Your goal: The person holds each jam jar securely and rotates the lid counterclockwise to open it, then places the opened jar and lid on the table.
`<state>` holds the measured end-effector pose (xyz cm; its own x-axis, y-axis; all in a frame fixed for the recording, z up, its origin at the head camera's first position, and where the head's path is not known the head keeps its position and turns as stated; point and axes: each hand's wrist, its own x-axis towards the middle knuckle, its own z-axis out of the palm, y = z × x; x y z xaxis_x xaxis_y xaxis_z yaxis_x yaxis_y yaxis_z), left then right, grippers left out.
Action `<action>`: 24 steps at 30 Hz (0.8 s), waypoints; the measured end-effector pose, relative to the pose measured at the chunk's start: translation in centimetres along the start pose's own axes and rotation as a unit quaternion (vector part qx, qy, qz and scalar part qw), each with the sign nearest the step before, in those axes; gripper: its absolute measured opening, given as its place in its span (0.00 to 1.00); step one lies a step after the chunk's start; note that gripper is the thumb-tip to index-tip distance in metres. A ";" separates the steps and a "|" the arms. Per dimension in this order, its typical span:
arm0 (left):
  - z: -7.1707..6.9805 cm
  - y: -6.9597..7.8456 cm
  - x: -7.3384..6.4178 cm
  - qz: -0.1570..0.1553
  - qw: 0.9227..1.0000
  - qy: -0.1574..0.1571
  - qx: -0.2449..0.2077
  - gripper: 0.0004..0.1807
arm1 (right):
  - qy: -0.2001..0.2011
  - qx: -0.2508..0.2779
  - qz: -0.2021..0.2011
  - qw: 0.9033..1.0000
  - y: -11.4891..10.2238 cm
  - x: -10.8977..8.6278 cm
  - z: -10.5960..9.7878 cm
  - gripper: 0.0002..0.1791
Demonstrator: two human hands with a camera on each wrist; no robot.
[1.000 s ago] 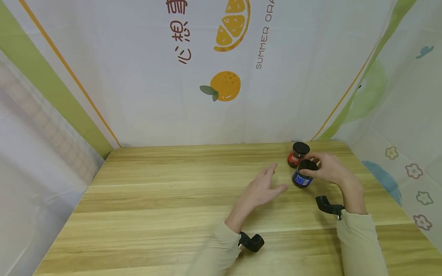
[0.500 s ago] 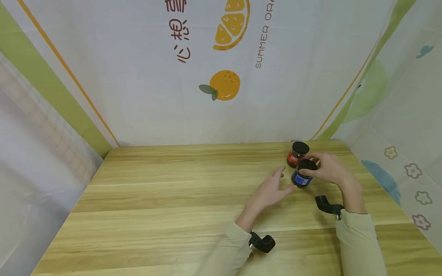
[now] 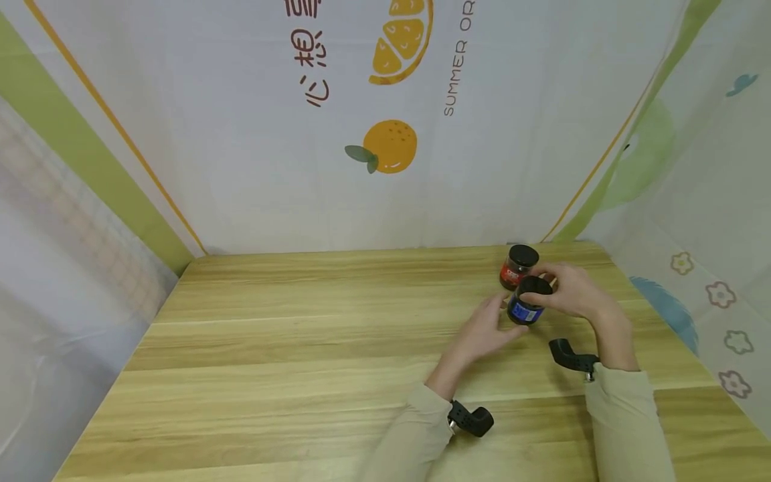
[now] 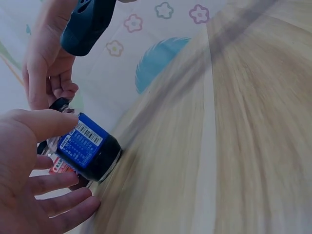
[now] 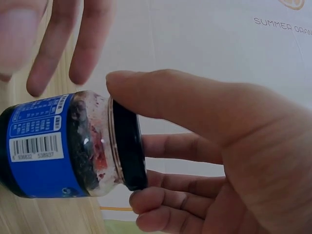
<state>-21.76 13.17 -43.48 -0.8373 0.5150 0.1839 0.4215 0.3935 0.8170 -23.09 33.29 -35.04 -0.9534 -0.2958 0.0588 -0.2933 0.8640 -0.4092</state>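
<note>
A glass jar with a blue label (image 3: pixel 524 312) and a black lid (image 5: pixel 129 146) stands on the table at the right. My right hand (image 3: pixel 572 291) grips its lid from above, thumb on one side and fingers on the other. Dark and reddish contents show through the glass near the neck in the right wrist view. On the jar's left side, my left hand (image 3: pixel 482 333) is spread, its thumb reaching in front of the label and its fingers extended alongside. Just behind stands a second jar with a red label (image 3: pixel 513 275) and a black lid, partly hidden.
The wooden table (image 3: pixel 289 375) stretches far to the left and toward me. A printed white cloth (image 3: pixel 271 194) hangs along its back edge, and another patterned cloth (image 3: pixel 699 221) runs along the right side. Each wrist wears a black camera mount (image 3: pixel 472 420).
My left hand has moved right, from a gap away to right beside the blue-label jar. My right hand has stayed on the lid, and both jars keep their places.
</note>
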 end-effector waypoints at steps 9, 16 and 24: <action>1.0 -0.1 0.7 -0.006 1.000 0.008 -0.009 0.36 | -0.001 0.003 0.001 1.000 0.1 0.0 0.0 0.32; 1.5 -0.3 1.4 -0.015 1.000 0.021 -0.017 0.36 | -0.006 0.003 0.001 1.000 0.2 0.1 0.0 0.32; 2.1 -0.9 2.4 0.000 0.999 0.041 -0.036 0.29 | -0.009 0.001 -0.012 1.000 0.3 0.0 -0.1 0.30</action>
<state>-23.38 15.68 -44.89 -0.8638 0.4506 0.2254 0.3983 0.3367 0.8532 -23.22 33.54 -35.07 -0.9450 -0.3230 0.0523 -0.3152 0.8557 -0.4104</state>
